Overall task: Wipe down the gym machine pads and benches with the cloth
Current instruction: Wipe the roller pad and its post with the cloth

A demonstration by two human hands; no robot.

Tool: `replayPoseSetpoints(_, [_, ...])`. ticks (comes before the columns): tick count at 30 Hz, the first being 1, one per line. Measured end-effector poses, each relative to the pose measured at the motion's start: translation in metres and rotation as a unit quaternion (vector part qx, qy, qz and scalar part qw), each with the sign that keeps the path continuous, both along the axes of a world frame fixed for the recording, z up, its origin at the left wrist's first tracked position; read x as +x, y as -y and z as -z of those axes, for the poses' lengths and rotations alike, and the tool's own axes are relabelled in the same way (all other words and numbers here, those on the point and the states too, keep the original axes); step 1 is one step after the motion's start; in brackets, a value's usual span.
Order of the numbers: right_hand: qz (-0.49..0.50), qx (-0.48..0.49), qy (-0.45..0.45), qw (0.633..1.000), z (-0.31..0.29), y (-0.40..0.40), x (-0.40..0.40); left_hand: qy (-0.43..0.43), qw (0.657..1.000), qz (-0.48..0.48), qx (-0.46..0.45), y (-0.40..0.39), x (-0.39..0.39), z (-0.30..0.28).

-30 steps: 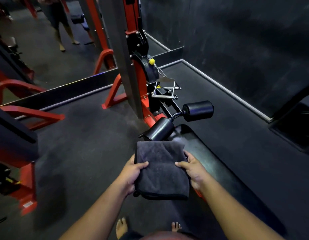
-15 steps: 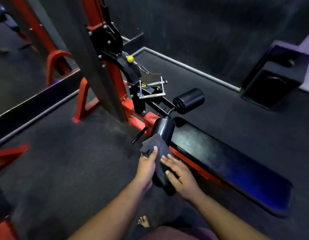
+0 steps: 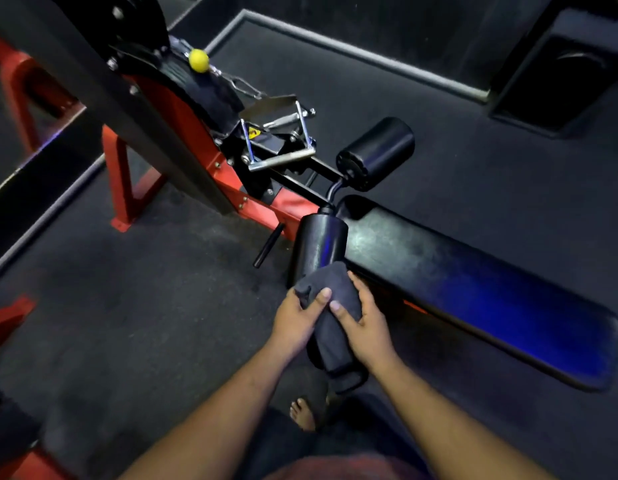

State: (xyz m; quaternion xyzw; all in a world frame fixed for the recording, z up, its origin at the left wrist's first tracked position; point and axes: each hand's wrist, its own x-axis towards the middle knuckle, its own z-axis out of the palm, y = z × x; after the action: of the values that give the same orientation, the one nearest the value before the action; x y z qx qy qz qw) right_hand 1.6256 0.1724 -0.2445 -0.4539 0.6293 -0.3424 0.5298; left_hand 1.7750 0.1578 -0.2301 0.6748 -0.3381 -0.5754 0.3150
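A dark grey cloth [image 3: 335, 323] is bunched lengthwise between both hands, its top end touching the near black roller pad [image 3: 319, 247]. My left hand [image 3: 297, 323] grips the cloth's left side and my right hand [image 3: 364, 323] clasps its right side. A second roller pad [image 3: 378, 152] sticks out behind the first. The long black bench pad [image 3: 473, 282] runs from the rollers toward the right, with a blue sheen on it.
A red and black machine frame [image 3: 182, 133] with a chrome handle [image 3: 283, 140] and a yellow ball [image 3: 199, 60] stands at upper left. A black box [image 3: 560, 74] sits at upper right. Dark rubber floor surrounds the bench. My bare foot [image 3: 302, 414] shows below the cloth.
The view has closed in on the bench. The flat cloth has been folded into a narrow bundle and brought against the near roller pad, both hands still on it.
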Motion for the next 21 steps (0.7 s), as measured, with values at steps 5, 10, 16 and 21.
replayPoseSetpoints(5, [0.015, 0.033, 0.07, 0.997, -0.01, 0.019, 0.012, -0.024, 0.999, -0.042, 0.015, 0.025, 0.012, 0.004])
replayPoseSetpoints(10, [0.06, 0.094, 0.195, 0.974, -0.016, 0.031, 0.034, -0.104, 0.994, -0.013, 0.042, 0.033, 0.028, 0.01])
replayPoseSetpoints(16, [0.044, 0.021, 0.015, 0.999, -0.016, 0.032, 0.031, -0.149, 0.982, 0.111, 0.032, 0.048, 0.059, 0.016])
replayPoseSetpoints(21, [-0.072, -0.051, -0.158, 0.983, -0.009, 0.045, 0.017, -0.117, 0.967, 0.225, 0.005, 0.065, 0.078, 0.021])
